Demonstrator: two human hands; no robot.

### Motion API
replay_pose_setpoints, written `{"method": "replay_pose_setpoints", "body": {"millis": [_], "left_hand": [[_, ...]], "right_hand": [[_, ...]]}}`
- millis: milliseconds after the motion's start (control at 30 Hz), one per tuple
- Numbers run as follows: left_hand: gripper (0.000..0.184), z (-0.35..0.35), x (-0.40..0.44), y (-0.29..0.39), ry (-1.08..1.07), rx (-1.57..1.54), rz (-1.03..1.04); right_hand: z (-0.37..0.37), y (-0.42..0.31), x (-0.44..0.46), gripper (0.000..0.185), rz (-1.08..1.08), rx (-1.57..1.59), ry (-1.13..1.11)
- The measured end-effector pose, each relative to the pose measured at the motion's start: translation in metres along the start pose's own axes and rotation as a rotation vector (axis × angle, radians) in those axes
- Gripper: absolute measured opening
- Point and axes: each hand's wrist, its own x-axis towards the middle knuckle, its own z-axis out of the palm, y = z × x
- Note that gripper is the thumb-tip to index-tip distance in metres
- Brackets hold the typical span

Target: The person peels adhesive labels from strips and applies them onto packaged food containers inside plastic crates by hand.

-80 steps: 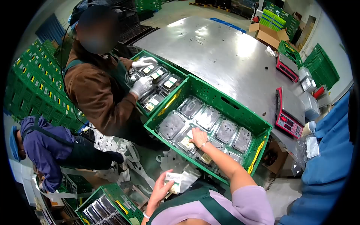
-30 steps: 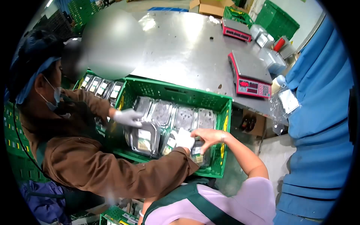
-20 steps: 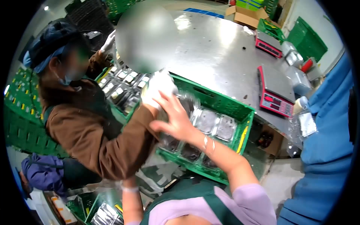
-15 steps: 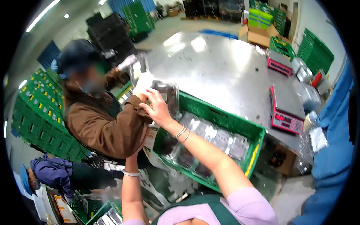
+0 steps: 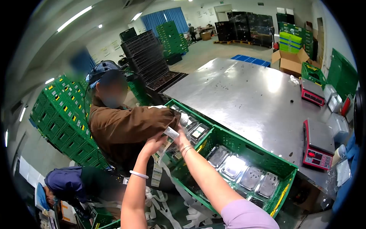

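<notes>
Left hand: the wearer's left hand (image 5: 153, 145) is closed, gripping a label strip (image 5: 166, 144) between thumb and fingers.
Right hand: the wearer's right hand (image 5: 180, 138) is just beside the strip, at the cuff of the brown sleeve (image 5: 139, 123); whether its fingers grip anything cannot be told.
Label strip location: in front of the co-worker's forearm, above the gap by the near corner of the near crate (image 5: 249, 145).
Step in hand: judged to be handling of the strip, both hands brought together at it.
Next move calls for: in judgement, a steady left grip and right fingers free of the sleeve.
Near crate: clear-lidded packs (image 5: 250, 178) with dark contents stand in a row along the wall nearest the worktop (image 5: 228, 89); the right forearm crosses above its near side.
Far crate: packs bearing pale labels (image 5: 199, 132) lie inside, partly behind the sleeve.
Hidden: the right fingertips, and most of the co-worker's gloved hands.
Hard to make out: print on the strip; whether the printed length hanging below (image 5: 156, 174) joins it.
Cut off: both of the wearer's arms, at the lower edge.
</notes>
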Motion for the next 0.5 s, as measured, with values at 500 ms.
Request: {"method": "replay_pose_setpoints", "body": {"millis": [500], "left_hand": [[0.019, 0.072, -0.32, -0.076, -0.248, -0.756, -0.637]], "right_hand": [[-0.178, -0.221, -0.299, 0.024, -0.015, -0.875, 0.584]]}}
